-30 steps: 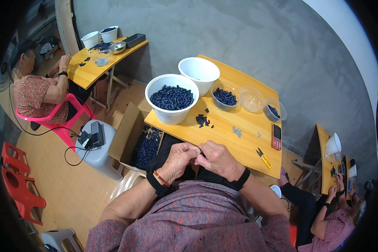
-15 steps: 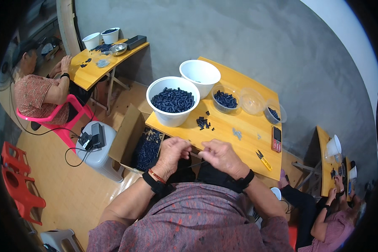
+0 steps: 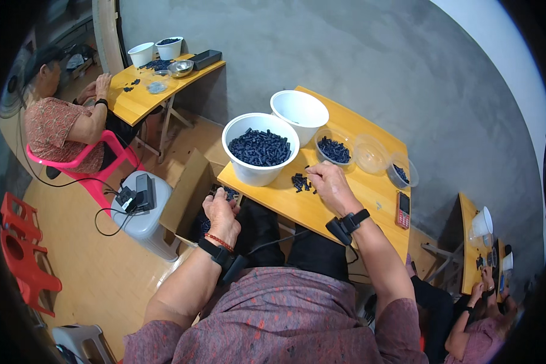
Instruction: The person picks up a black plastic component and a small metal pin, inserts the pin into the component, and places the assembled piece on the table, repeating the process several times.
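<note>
My left hand (image 3: pixel 221 213) is over the open cardboard box (image 3: pixel 187 189) beside the table, its fingers curled together. Black tube-like pieces (image 3: pixel 230 192) show in the box past the fingertips; whether the hand holds one is hidden. On the table, my right hand (image 3: pixel 330 183) has thumb and finger pinched beside a small pile of black pieces (image 3: pixel 299 182). What sits in that pinch is too small to make out. Behind the pile, a white bucket (image 3: pixel 232 159) is heaped with more black pieces, and a second white bucket (image 3: pixel 314 121) stands beyond it.
Clear plastic bowls (image 3: pixel 333 148) of black pieces and a red phone (image 3: pixel 403 209) are on the right side of the yellow table (image 3: pixel 361 206). A grey stool (image 3: pixel 141 221) with black devices is at the left. Other people sit at tables left and right.
My hands, close together before, have parted. The left has moved left over the box; the right has gone forward to the pile on the table. The view has shifted slightly.
</note>
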### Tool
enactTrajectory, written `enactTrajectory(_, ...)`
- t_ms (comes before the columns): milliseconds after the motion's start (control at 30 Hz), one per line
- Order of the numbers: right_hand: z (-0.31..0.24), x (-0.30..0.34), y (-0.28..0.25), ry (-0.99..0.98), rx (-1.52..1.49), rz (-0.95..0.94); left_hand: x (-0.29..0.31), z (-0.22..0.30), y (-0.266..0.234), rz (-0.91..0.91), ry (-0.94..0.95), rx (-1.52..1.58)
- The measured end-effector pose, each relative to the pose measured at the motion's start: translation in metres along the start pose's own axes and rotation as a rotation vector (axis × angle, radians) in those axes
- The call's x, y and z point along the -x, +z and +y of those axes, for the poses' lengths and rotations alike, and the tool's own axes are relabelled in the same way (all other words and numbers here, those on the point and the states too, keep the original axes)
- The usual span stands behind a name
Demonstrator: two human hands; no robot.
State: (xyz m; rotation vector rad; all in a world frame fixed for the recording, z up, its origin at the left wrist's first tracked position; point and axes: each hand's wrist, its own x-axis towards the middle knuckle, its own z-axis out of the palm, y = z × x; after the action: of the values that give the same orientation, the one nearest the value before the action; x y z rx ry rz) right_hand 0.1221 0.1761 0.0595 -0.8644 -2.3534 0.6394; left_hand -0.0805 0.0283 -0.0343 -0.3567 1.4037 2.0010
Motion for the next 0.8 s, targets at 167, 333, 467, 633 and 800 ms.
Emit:
enactTrajectory(167, 0.005, -0.019, 0.012, -0.077, 0.125, -0.068, 0.000, -0.004, -0.002, -0.073, -0.020, 0.045)
enactTrajectory(333, 0.010, -0.027, 0.017, -0.091, 0.203, -0.149, 0.003, -0.004, -0.002, -0.114, -0.061, 0.036)
enactTrajectory(467, 0.014, -0.029, 0.016, -0.054, 0.204, -0.168, 0.006, -0.004, 0.001, -0.122, -0.048, 0.038)
enactTrajectory(633, 0.013, -0.033, 0.017, -0.015, 0.186, -0.205, 0.004, -0.005, 0.000, -0.140, -0.056, 0.039)
enactTrajectory(800, 0.015, -0.032, 0.017, 0.010, 0.123, -0.193, 0.006, -0.005, 0.000, -0.139, -0.048, 0.036)
